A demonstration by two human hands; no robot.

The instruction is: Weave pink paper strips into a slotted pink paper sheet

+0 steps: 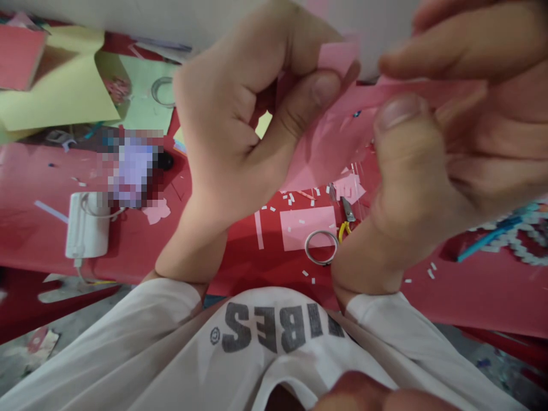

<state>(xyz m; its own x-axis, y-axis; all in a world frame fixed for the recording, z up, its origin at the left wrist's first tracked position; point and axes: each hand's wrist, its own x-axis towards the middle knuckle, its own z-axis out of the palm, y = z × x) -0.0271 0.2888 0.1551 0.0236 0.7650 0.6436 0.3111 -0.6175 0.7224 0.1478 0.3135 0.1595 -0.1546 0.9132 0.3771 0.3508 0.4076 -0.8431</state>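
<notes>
My left hand (244, 114) is raised close to the camera, its thumb and curled fingers pinching a small piece of pink paper (338, 56). Most of that piece is hidden behind the fingers. To the right of it my right hand (432, 137) hovers with its thumb and fingers apart, slightly blurred; I see nothing gripped in it. Below the hands, a pink paper sheet (299, 225) lies on the red table (257, 268). A roll of tape (321, 247) overlaps its corner, and yellow-handled scissors (347, 214) lie beside it, partly behind my right wrist.
Small white paper bits are scattered about. At left are a white power bank (88, 225) with a cable, a blurred-out phone (135, 171), yellow paper (55, 97) and another tape roll (162, 91). A blue pen-like stick (488, 237) lies at right by white trim (531, 234).
</notes>
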